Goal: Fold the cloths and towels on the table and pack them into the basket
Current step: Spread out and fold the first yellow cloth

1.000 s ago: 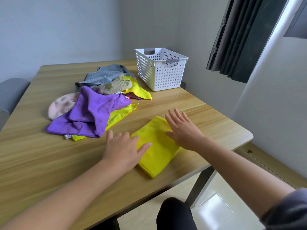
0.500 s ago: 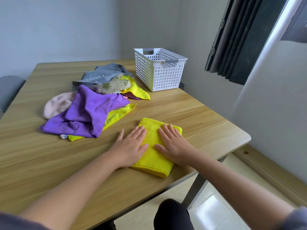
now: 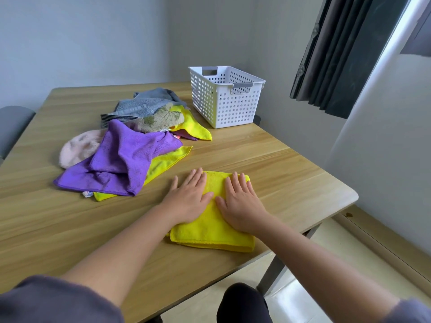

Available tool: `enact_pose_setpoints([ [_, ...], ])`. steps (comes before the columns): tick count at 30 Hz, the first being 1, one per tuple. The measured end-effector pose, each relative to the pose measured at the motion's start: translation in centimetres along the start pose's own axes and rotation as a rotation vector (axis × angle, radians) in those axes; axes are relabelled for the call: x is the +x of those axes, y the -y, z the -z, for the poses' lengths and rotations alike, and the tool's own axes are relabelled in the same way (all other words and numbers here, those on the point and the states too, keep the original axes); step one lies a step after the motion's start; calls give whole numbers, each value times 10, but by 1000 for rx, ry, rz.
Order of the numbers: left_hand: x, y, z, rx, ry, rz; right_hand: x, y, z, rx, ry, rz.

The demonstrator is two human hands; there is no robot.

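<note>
A folded yellow cloth (image 3: 210, 231) lies near the front right edge of the wooden table (image 3: 279, 164). My left hand (image 3: 189, 199) presses flat on its left half with straight fingers. Beside it, my right hand (image 3: 241, 203) presses flat on the right half. A loose heap lies behind to the left: a purple cloth (image 3: 121, 164), a second yellow cloth (image 3: 168, 159), a pink towel (image 3: 78, 149), a grey towel (image 3: 142, 106), a leaf-patterned towel (image 3: 161, 118) and another yellow cloth (image 3: 193, 127). The white perforated basket (image 3: 226, 101) stands at the far right and looks to hold nothing.
A dark curtain (image 3: 338, 54) hangs at the right by a white wall panel. A grey chair (image 3: 11, 127) shows at the table's left edge. The table's right corner (image 3: 349, 197) is close to my right hand. My dark-clad knee (image 3: 242, 301) is below the front edge.
Both hands have come together on the yellow cloth and slid forward along it, flattening it; the cloth now lies squarer to me than a second ago.
</note>
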State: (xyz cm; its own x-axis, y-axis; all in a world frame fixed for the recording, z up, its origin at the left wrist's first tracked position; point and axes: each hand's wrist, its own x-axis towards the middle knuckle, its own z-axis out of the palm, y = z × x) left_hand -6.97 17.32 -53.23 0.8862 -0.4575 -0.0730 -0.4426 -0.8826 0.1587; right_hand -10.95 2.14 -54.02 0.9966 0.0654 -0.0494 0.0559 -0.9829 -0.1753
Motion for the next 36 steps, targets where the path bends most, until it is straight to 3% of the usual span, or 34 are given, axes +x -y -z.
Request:
enact_pose_setpoints([
  [9,20,28,3,45,-8,171,50,8,7,-39,36,147],
  [17,29,42,-3,15,-76,205,65,12,4,-39,32,162],
  [20,20,41,-2,36,-257,166,62,12,5,0,-2,161],
  [23,1,41,2,-71,-472,-49,49,3,10,92,-117,237],
  [26,-25,41,-2,-27,-241,-226,28,-13,11,202,-53,395],
  [28,-40,40,-7,33,-86,-260,13,-20,6,136,39,473],
  [36,-85,25,-11,136,16,-309,-52,-35,6,-36,118,615],
])
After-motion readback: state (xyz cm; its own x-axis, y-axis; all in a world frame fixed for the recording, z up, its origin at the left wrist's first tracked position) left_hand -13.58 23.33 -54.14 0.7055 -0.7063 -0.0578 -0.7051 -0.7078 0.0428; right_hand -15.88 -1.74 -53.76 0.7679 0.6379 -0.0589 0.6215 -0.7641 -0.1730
